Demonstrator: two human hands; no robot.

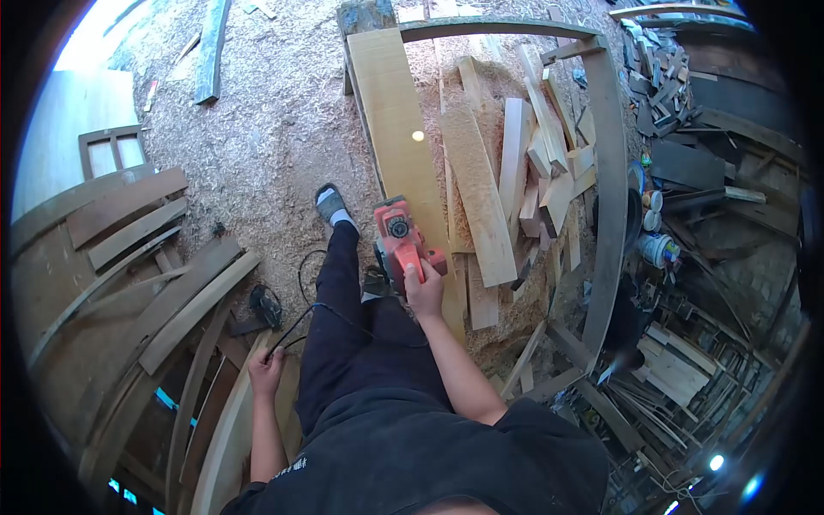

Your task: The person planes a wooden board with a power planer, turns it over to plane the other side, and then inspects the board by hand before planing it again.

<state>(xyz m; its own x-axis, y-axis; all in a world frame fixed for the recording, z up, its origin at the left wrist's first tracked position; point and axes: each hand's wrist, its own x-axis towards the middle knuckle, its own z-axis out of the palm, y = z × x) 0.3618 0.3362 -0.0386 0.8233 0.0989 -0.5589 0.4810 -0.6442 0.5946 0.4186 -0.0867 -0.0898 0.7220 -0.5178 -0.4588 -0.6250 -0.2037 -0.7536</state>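
A red electric planer [402, 236] rests on a long pale board [399, 120], near the board's left edge. My right hand [424, 292] is wrapped round the planer's rear handle. Out to the left, beside my leg, my left hand [265, 369] is closed on a dark power cord [296, 324], which runs across my thigh. The board extends away from me to a wooden support at the top of the view. Part of the planer's underside is hidden against the board.
Loose boards [485, 197] and offcuts lie right of the long board, inside a wooden frame [608, 172]. Shavings [257, 129] cover the floor. More planks [197, 300] are stacked at left. Buckets [659, 249] and scrap wood stand at right.
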